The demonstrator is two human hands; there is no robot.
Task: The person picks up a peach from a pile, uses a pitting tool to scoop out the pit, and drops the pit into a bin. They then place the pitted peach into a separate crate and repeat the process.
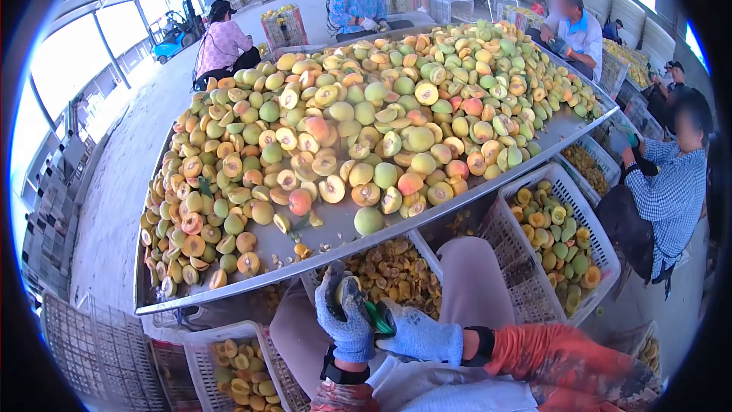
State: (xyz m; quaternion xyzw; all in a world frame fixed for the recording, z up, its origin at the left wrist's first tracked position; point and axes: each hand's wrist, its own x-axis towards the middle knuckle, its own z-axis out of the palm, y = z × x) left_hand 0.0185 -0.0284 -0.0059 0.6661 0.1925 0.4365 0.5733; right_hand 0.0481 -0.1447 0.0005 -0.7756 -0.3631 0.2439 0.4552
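Observation:
My left hand [343, 320], in a blue-grey knit glove, is closed around a yellowish piece of peach [353, 285] that mostly hides behind the fingers. Right beside it, my right hand [425, 333], in a light blue glove, grips a tool with a green handle [383, 319]; its working end is hidden. Both hands are close together above my lap, in front of the metal table [427, 223]. Heaped on that table are many yellow, green and reddish peaches [368, 220], some whole and many halved with the pits showing.
Below the table edge, a crate [428, 250] holds small orange-brown pieces. White crates of peach halves stand at my right [602, 248] and left [252, 329]. Several people sit around the table, one in a checked shirt [671, 187] at right. A blue forklift [174, 44] stands behind.

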